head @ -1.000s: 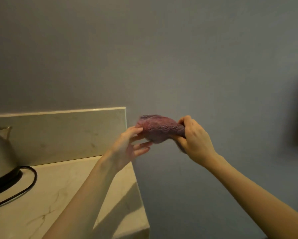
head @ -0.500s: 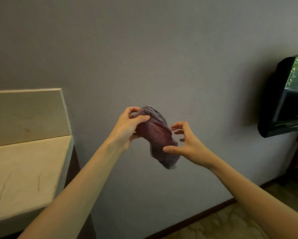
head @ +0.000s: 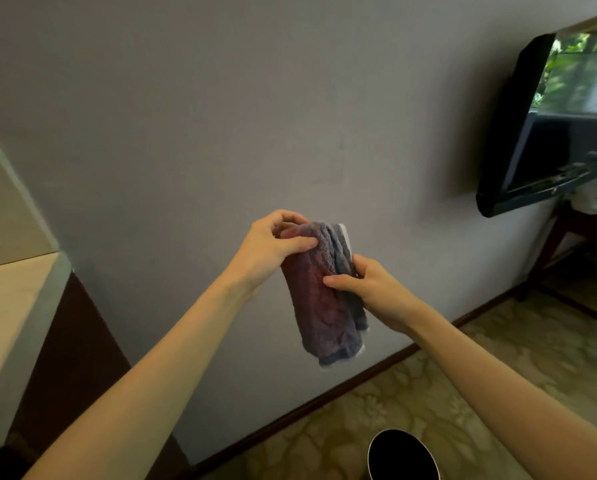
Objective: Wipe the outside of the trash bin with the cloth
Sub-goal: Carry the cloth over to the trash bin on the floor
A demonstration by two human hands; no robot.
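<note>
Two bare hands hold a cloth (head: 324, 296) in the air before the grey wall (head: 221, 98), above the patterned carpet (head: 498, 375). The left hand (head: 273, 247) pinches its top end; the right hand (head: 373, 289) grips its right edge midway. The trash bin (head: 403, 457), dark and round-rimmed, stands near, below them.

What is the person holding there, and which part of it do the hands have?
A folded purple cloth. The left hand pinches its top end; the right hand pinches its right edge about midway down. The lower end hangs free.
</note>
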